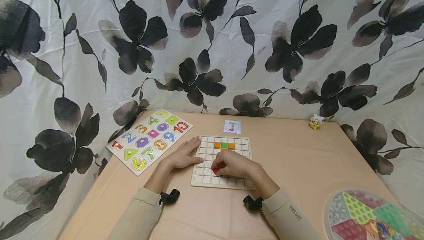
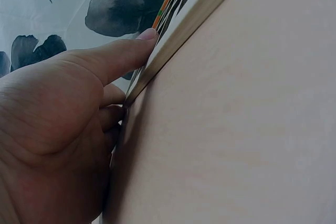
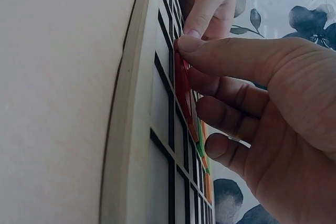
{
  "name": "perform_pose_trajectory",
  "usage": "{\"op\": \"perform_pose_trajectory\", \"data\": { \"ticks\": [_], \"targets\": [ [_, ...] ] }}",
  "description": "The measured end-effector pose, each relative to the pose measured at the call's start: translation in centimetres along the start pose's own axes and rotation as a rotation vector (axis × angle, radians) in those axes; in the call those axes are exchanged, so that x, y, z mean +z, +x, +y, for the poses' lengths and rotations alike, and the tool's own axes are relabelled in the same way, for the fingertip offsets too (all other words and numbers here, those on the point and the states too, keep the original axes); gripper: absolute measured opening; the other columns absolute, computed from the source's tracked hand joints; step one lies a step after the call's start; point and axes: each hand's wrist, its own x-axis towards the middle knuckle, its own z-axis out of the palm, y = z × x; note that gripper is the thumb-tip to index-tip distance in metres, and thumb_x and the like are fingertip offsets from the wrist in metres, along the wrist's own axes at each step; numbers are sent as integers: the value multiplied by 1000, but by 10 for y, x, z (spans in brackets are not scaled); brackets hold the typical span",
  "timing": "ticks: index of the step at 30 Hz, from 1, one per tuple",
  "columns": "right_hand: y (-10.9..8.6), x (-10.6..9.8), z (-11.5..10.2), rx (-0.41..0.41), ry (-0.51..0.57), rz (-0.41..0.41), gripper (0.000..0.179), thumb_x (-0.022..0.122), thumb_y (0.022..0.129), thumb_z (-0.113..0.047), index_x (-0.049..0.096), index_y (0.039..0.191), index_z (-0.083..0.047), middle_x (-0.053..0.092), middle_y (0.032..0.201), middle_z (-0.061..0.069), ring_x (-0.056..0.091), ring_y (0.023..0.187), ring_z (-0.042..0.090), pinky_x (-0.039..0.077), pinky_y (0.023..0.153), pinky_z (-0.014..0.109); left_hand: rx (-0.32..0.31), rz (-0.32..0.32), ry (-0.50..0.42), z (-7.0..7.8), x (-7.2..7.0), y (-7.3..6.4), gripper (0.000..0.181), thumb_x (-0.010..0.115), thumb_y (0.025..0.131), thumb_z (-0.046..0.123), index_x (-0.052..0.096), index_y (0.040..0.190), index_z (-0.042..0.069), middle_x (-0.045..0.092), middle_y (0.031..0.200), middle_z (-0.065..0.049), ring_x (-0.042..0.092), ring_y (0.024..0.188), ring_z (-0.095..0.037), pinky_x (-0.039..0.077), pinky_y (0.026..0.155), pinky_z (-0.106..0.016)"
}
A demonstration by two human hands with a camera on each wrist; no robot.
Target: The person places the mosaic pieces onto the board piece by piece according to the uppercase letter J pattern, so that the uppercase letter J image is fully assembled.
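Note:
A wooden grid board (image 1: 218,186) with pale square cells lies on the table. My right hand (image 1: 235,163) is over its middle, pinching a red piece (image 3: 182,80) between thumb and fingers, close against the grid. How much of that piece sits in a cell is hidden. Near the board's top are an orange tile (image 1: 216,145), a green tile (image 1: 224,145) and another orange tile (image 1: 231,145); the hand partly covers tiles below them. My left hand (image 1: 182,155) rests at the board's left edge with fingers extended, its thumb (image 2: 126,56) touching the rim.
Left of the grid lies a board of coloured numbers and shapes (image 1: 154,123). A small card with a coloured pattern (image 1: 232,126) is behind the grid. At the table's back right stands a small yellow and white toy (image 1: 315,122). A clear round container of coloured pieces (image 1: 361,210) occupies the front right.

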Motion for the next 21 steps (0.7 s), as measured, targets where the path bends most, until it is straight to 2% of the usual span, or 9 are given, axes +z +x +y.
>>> {"op": "perform_pose_trajectory", "data": {
  "ticks": [7, 11, 14, 18, 21],
  "targets": [
    [-4, -3, 1, 12, 36, 17, 22, 82, 91, -19, 81, 113, -17, 69, 96, -8, 59, 86, 8, 53, 77, 22, 11, -2, 1, -1, 1, 0, 92, 68, 98, 46, 21, 166, 5, 10, 176, -12, 4, 164, -32, -1, 134, -51],
    [-6, -8, 5, 15, 58, 65, 23, 77, 95, -20, 79, 117, -14, 72, 101, -7, 61, 89, 8, 55, 82, 26, 9, 1, -9, -2, 0, 0, 92, 68, 98, 47, 22, 166, 5, 10, 176, -13, 4, 164, -32, -1, 134, -51],
    [-7, -13, 8, 29, 65, 126, 26, 75, 96, -22, 78, 121, -12, 75, 109, -4, 63, 93, 9, 56, 84, 28, 3, 7, -19, -3, -1, 0, 92, 66, 98, 50, 23, 166, 5, 11, 176, -13, 5, 164, -31, -1, 134, -50],
    [-10, -19, 12, 70, 70, 238, 30, 76, 96, -23, 76, 122, -9, 74, 106, -4, 62, 92, 12, 55, 80, 30, -6, 22, -36, -2, -1, 0, 91, 64, 99, 54, 25, 165, 5, 14, 175, -15, 7, 164, -32, 2, 134, -51],
    [-13, -23, 16, 111, 63, 322, 32, 76, 96, -23, 75, 125, -8, 71, 104, -4, 60, 92, 13, 55, 78, 29, -6, 38, -64, 2, -3, -1, 88, 65, 99, 50, 27, 165, 5, 17, 174, -17, 10, 163, -34, 6, 134, -52]
  ]
}}
